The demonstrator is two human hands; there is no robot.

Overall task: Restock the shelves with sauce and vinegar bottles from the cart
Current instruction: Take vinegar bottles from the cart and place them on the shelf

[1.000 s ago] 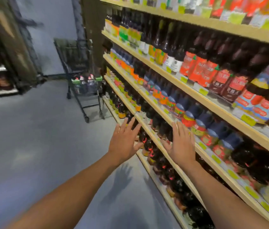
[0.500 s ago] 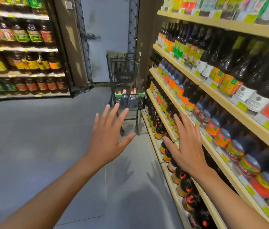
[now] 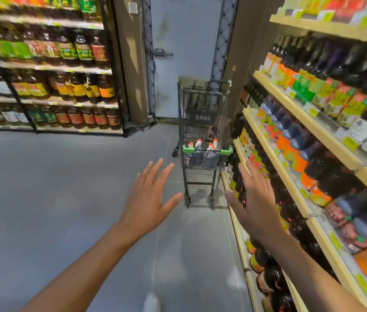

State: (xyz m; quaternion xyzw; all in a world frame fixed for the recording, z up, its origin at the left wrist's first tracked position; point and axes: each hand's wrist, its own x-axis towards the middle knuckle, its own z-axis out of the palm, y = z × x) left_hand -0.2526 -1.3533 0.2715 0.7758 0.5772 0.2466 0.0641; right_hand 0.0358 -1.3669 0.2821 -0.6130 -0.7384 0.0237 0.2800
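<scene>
1. The left hand (image 3: 148,206) was held out over the grey floor (image 3: 65,188), palm down. Its fingers (image 3: 155,173) were straight and spread wide, and it held nothing.
2. The right hand (image 3: 254,208) was held out near the front edge of the wooden shelves (image 3: 302,119) on the right. Its fingers (image 3: 245,174) were also straight and had hold of nothing. Whether they touched the shelf edge could not be told.
3. The cart (image 3: 225,151), a dark wire one with a green rim on its lower basket, stood ahead at the end of the aisle. It was close against the near end of the right-hand shelves and well apart from both hands.
4. Several pale bottles (image 3: 209,154) with red caps stood upright in the cart's lower basket.
5. The right-hand shelves were filled with rows of dark bottles with orange, green and blue labels, blurred in this view.
6. Across the aisle on the left, another rack (image 3: 54,68) carried more dark labelled bottles.
7. A grey door (image 3: 184,52) stood behind the cart.
</scene>
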